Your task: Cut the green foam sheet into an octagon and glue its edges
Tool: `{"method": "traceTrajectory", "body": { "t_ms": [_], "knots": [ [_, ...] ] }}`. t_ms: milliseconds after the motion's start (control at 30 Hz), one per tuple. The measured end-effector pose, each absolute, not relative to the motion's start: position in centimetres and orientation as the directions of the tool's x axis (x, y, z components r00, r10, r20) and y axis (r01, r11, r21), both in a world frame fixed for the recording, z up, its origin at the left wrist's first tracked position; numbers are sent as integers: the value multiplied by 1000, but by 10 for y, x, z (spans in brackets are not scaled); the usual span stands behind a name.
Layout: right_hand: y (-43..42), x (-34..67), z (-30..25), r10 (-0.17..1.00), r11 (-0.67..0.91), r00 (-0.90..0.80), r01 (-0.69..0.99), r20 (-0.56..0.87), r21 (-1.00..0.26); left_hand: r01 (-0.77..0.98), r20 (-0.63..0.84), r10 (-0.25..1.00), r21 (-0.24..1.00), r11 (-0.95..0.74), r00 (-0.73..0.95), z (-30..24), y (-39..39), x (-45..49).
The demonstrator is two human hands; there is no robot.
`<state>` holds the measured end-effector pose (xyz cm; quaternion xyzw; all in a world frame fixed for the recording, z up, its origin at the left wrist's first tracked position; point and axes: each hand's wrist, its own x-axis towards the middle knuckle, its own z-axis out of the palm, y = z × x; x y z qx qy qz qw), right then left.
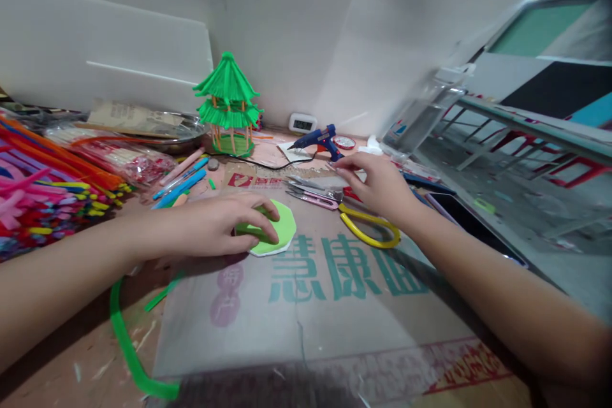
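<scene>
My left hand (239, 220) rests over a light green octagonal piece (282, 227) with a white edge, its fingers spread and bent down onto it. The piece lies on a printed cardboard sheet (239, 344). My right hand (375, 183) hovers over the far side of the cardboard, fingers loosely curved and apart. Its fingertips are just below the handle of a blue glue gun (315, 138); whether they touch it I cannot tell. Close below that hand lie yellow-handled scissors (370, 229) and pink thread snips (313, 199).
A green pavilion model (228, 105) stands at the back, near a small digital clock (303, 122). Bundled colourful pipe cleaners (52, 197) fill the left side. A green strip (127, 338) curves at front left. A phone (473, 226) and clear water jug (423, 111) are on the right.
</scene>
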<state>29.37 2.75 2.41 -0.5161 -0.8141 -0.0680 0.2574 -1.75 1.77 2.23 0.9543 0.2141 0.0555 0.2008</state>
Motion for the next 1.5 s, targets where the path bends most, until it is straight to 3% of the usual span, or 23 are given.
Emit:
{"method": "traceTrajectory", "body": {
  "t_ms": [200, 333, 500, 600, 667, 800, 967, 1167, 1367, 1500],
  "knots": [
    [26, 262, 21, 851, 481, -457, 876, 260, -34, 355, 27, 405, 432, -829, 914, 20, 20, -17],
    [42, 252, 21, 868, 473, -453, 879, 203, -61, 353, 35, 415, 464, -813, 909, 19, 21, -17],
    [59, 289, 38, 904, 299, -263, 952, 336, -60, 350, 52, 420, 462, -815, 906, 18, 18, -16],
    [63, 314, 47, 949, 128, -120, 992, 292, -6, 337, 70, 412, 461, -821, 908, 16, 18, -15],
    [65, 322, 45, 966, 94, -95, 995, 241, 15, 336, 72, 413, 463, -820, 908, 16, 18, -15],
    [74, 321, 26, 976, 130, -138, 990, 167, 62, 354, 43, 417, 453, -818, 908, 19, 17, -15],
    [81, 316, 14, 977, 162, -162, 987, 137, 13, 347, 37, 403, 441, -828, 914, 19, 18, -17],
    [63, 303, 33, 811, 297, -264, 955, 522, 22, 327, 70, 401, 459, -826, 913, 19, 18, -14],
    [44, 296, 18, 875, 316, -328, 944, 357, 94, 329, 68, 400, 454, -828, 914, 23, 15, -13],
    [43, 302, -1, 876, 332, -335, 941, 347, 72, 326, 77, 396, 440, -837, 915, 21, 15, -14]
  ]
}}
